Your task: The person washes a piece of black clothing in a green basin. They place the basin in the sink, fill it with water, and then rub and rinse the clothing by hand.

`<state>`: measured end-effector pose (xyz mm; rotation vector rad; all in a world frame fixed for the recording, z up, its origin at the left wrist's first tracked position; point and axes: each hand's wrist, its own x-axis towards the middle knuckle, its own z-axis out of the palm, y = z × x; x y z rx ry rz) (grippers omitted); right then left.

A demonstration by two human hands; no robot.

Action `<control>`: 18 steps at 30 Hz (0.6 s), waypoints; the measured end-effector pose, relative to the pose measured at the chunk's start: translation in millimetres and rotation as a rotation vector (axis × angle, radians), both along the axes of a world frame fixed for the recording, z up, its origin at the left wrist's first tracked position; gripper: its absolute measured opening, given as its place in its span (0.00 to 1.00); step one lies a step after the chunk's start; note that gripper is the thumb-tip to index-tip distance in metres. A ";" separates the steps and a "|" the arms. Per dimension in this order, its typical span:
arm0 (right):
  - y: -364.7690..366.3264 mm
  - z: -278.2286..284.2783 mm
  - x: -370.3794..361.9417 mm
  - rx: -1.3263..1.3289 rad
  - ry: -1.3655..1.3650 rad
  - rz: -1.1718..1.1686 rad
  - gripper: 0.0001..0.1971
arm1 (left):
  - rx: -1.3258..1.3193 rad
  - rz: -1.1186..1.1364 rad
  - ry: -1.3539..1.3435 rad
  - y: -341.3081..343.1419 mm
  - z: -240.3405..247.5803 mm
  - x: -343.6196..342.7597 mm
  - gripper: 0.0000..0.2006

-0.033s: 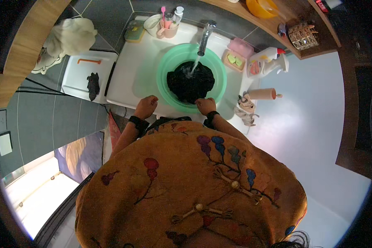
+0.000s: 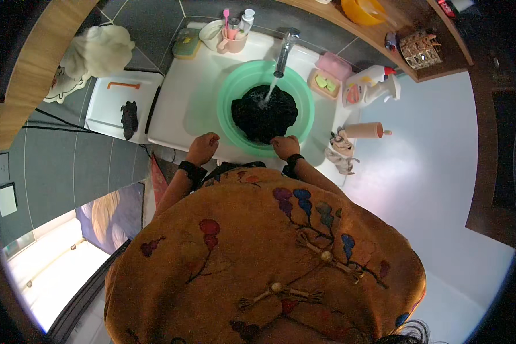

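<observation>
A green plastic basin (image 2: 226, 127) stands in the white sink (image 2: 172, 109). Inside it lies a bunched black cloth (image 2: 261, 123), soaking under a stream of water from the chrome faucet (image 2: 284, 54). My right hand (image 2: 285, 147) is at the basin's near rim, just below the cloth, its fingers curled; what they hold, if anything, is hidden. To the left, my left hand (image 2: 203, 149) hovers by the sink's front edge, apart from the basin, fingers curled with nothing visible in them. Both wrists carry dark bands.
Behind the basin stand a pink cup (image 2: 233, 44) of toiletries and a pink soap box (image 2: 325, 83). Spray bottles (image 2: 367, 86), a beige bottle (image 2: 364, 131) and a crumpled cloth (image 2: 342, 152) are at the right. A white tray (image 2: 106, 106) holds a small dark cloth (image 2: 129, 119) at the left.
</observation>
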<state>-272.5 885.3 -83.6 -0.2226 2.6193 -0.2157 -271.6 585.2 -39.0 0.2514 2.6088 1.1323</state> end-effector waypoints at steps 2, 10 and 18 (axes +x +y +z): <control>-2.1 6.7 -0.5 -0.024 0.014 -0.010 0.12 | 0.002 -0.002 -0.015 -0.5 -0.8 -0.4 0.10; -0.6 3.4 1.0 -0.064 0.041 -0.035 0.11 | -0.024 -0.037 0.016 1.2 3.4 -1.0 0.10; -3.3 6.1 0.0 -0.001 0.040 -0.019 0.11 | -0.015 -0.009 -0.017 2.0 9.9 0.6 0.09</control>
